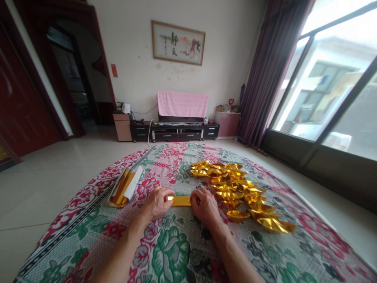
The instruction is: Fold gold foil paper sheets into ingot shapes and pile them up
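Observation:
A narrow folded strip of gold paper (181, 201) lies on the flowered cloth (176, 251) between my hands. My left hand (157, 202) pinches its left end with closed fingers. My right hand (205, 205) presses closed fingers on its right end. Just to the right of my right hand spreads a heap of several folded gold paper ingots (238, 188). To the left of my left hand sits a curled stack of gold and white paper sheets (123, 188).
The cloth covers a patch of pale tiled floor (44, 184). A low black TV cabinet (176, 131) with a pink cloth over the screen stands at the far wall. Tall windows (332, 86) and a dark curtain line the right side; a dark doorway is at left.

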A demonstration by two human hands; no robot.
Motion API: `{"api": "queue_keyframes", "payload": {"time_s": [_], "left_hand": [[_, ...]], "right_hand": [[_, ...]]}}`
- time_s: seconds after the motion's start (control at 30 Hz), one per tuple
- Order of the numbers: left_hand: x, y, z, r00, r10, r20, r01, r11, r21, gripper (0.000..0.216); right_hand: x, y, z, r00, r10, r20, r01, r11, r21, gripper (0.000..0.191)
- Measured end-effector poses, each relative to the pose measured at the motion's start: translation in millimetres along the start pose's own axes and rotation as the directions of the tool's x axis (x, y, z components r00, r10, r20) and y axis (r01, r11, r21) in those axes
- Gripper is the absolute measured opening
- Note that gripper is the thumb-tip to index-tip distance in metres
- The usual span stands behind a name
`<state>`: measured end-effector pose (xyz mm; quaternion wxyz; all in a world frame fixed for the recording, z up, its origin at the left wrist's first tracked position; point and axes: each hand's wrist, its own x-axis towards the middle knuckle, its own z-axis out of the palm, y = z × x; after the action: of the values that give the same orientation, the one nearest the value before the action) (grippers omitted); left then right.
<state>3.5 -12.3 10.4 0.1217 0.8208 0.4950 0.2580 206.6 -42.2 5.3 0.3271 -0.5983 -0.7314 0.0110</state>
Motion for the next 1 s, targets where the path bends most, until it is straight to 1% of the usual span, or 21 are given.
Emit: {"api": "queue_keyframes", "payload": {"time_s": [0.13, 0.2, 0.3, 0.4, 0.5, 0.57, 0.67, 0.83, 1.0], "left_hand": [[-1.5, -1.2, -4.3, 0.999, -0.023, 0.035, 0.026, 0.997, -0.074, 0.031], [-0.9, -2.6, -3.2, 0.999, -0.020, 0.026, 0.022, 0.996, -0.086, 0.033], [2.3, -4.8, 2.2, 0.998, 0.010, -0.068, -0.015, 0.998, -0.063, 0.035], [5.8, -6.4, 6.5, 0.984, 0.045, -0.174, -0.051, 0.998, -0.028, 0.034], [7.0, -7.9, 7.2, 0.973, 0.071, -0.220, -0.074, 0.997, -0.004, 0.030], [6.3, -8.5, 6.6, 0.974, 0.076, -0.213, -0.078, 0.997, -0.002, 0.026], [3.5, -7.9, 4.3, 0.984, 0.069, -0.162, -0.071, 0.997, -0.010, 0.022], [-0.6, -3.3, -1.5, 0.996, 0.050, -0.073, -0.059, 0.989, -0.132, 0.015], [-1.6, -1.2, -3.6, 0.995, 0.038, -0.090, -0.059, 0.968, -0.245, 0.013]], "right_hand": [[0.4, 3.0, 0.4, 0.999, 0.010, -0.035, -0.007, 0.997, 0.083, 0.016], [1.3, 5.8, 1.4, 0.997, -0.003, -0.078, 0.013, 0.992, 0.127, 0.018], [2.5, 8.9, 2.7, 0.991, -0.025, -0.130, 0.045, 0.986, 0.158, 0.019], [2.6, 9.1, 2.5, 0.989, -0.044, -0.144, 0.072, 0.979, 0.191, 0.018], [1.7, 8.1, 1.3, 0.988, -0.067, -0.136, 0.099, 0.964, 0.246, 0.021], [0.9, 7.7, 0.5, 0.991, -0.078, -0.111, 0.106, 0.956, 0.272, 0.022], [-0.3, 7.5, -1.2, 0.994, -0.092, -0.056, 0.105, 0.954, 0.282, 0.019], [-1.4, 5.5, -6.1, 0.995, -0.104, 0.007, 0.098, 0.953, 0.287, 0.016], [-1.2, 3.2, -9.8, 0.993, -0.116, 0.017, 0.106, 0.950, 0.293, 0.016]]}}
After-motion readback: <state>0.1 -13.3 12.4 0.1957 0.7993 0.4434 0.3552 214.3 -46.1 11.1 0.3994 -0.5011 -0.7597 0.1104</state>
